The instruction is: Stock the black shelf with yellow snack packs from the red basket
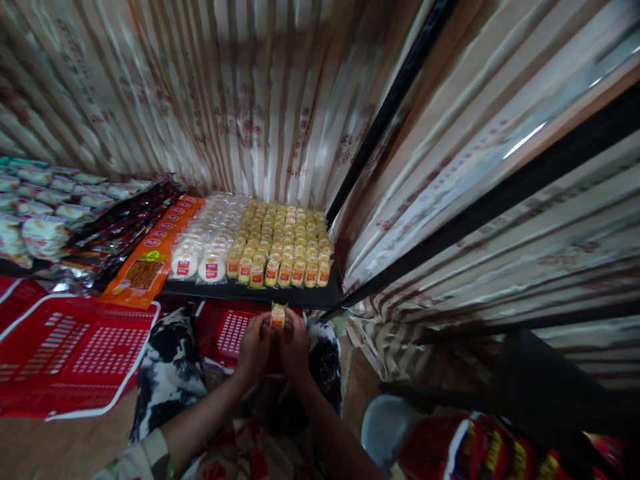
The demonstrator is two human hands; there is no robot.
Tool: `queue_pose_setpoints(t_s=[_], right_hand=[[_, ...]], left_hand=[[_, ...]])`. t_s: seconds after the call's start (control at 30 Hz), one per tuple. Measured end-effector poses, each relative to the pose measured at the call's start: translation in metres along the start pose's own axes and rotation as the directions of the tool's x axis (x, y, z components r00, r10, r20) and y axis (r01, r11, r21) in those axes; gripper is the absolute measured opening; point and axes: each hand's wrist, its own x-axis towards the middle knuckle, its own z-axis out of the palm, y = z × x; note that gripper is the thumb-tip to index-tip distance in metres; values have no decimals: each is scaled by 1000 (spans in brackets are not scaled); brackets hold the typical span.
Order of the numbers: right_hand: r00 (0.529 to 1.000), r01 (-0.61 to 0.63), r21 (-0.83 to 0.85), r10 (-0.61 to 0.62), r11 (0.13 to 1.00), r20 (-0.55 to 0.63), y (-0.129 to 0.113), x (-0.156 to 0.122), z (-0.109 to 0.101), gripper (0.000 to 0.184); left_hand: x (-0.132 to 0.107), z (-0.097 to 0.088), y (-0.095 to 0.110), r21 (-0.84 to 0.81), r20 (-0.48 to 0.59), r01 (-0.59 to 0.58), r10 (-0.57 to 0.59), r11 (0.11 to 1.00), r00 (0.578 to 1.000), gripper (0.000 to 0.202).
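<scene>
Evidently mid-handling, you pinch one pack between your left hand and right hand, in front of the loaded shelf, near a red basket; the next move seems to call for a light, steady hold.

Along the shelf, we have cakes near the front right corner, crackers left of them, then a packet reaching the front edge, bags toward the left end, a basket before the front edge at left, and sheeting behind the back edge.
</scene>
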Motion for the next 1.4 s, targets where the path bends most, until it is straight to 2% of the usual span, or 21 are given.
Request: queue_pose_setpoints(t_s=[0.1,0.23,0.37,0.5,0.67,0.97,1.2,1.4], right_hand=[[998,14,0,-14,1000,-55,-4,12,-9,39],[983,69,-86,-82,994,-166,-3,27,-22,40],[963,77,-155,-113,985,-244,-5,40,-32,40],[949,52,-141,-93,989,-300,-6,50,-39,46],[938,36,-133,-79,990,-338,1,61,-45,52],[909,44,-159,-105,986,-403,17,82,-49,54],[904,41,-165,-106,985,-414,31,94,-49,54],[913,61,-172,-124,983,-388,41,98,-48,53]], left_hand=[[7,6,18,-33,38,-72,73,997,997,27],[18,21,34,-115,81,-101,111,988,991,29],[32,41,40,-125,110,-117,131,985,985,28],[45,61,44,-90,159,-149,162,985,974,31],[56,78,54,-67,168,-201,210,977,963,33],[69,89,80,27,237,-147,136,989,962,37],[77,96,81,116,254,-136,103,984,962,40],[76,94,83,137,274,-160,118,978,954,40]])
